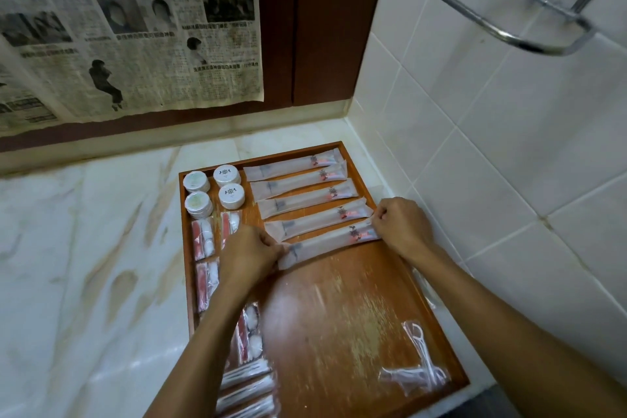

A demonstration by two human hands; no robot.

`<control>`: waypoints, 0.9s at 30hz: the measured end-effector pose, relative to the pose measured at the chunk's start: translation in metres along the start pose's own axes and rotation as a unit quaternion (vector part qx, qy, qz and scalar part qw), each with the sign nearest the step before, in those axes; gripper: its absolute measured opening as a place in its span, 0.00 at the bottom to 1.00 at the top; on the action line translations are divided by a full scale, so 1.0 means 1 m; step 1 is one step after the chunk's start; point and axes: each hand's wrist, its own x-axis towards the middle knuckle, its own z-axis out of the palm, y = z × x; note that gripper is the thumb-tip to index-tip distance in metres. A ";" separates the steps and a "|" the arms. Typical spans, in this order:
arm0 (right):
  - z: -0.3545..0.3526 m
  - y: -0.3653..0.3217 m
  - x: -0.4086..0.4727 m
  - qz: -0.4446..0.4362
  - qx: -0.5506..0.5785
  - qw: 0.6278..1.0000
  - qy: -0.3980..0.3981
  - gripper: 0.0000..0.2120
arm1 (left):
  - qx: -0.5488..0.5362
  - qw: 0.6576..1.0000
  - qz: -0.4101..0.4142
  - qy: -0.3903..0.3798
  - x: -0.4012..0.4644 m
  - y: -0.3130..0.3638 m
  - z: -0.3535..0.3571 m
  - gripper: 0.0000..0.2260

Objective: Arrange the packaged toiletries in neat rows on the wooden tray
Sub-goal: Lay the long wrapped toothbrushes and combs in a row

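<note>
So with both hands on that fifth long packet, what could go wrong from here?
1. The left hand and right hand pinch the ends of the fifth long packet, which already overlaps the fourth packet; sliding it further could nudge that row crooked.
2. The left forearm crosses the red-and-white sachets along the wooden tray edge and might drag them.
3. The floss pick bags lie loose and askew, easily overlooked.

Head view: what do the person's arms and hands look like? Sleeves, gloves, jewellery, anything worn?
Both arms enter from the bottom edge, bare along all that shows: no sleeve in view. The left hand and right hand are bare too: no gloves. No watch, bracelet or band shows at either wrist, and no ring is visible, though the fingers are partly hidden and slightly blurred.
</note>
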 end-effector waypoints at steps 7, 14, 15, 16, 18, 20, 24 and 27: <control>0.003 -0.001 0.003 -0.013 -0.022 1.000 -0.004 0.08 | 0.077 0.997 0.001 -0.003 0.012 -0.006 0.010 0.17; 0.004 -0.002 0.004 -0.020 -0.028 0.999 -0.006 0.06 | 0.097 0.995 0.005 0.015 0.014 -0.007 0.009 0.16; 0.004 -0.002 0.004 -0.021 -0.026 0.999 -0.006 0.06 | 0.098 0.995 0.005 0.017 0.014 -0.006 0.008 0.16; 0.004 -0.001 0.004 -0.023 -0.021 1.000 -0.005 0.06 | 0.101 0.995 0.005 0.019 0.013 -0.006 0.008 0.16; 0.004 -0.001 0.003 -0.022 -0.007 1.000 -0.005 0.07 | 0.104 0.994 0.009 0.023 0.010 -0.005 0.008 0.17; 0.002 -0.002 0.003 -0.020 0.013 1.000 -0.002 0.08 | 0.106 0.994 0.010 0.027 0.009 -0.006 0.008 0.17; -0.005 0.000 0.003 -0.006 0.074 0.997 0.016 0.06 | 0.104 0.994 -0.005 0.043 0.009 -0.006 0.005 0.14; -0.021 0.004 0.004 0.009 0.157 0.987 0.035 0.06 | 0.097 0.994 0.001 0.052 0.008 -0.004 0.001 0.14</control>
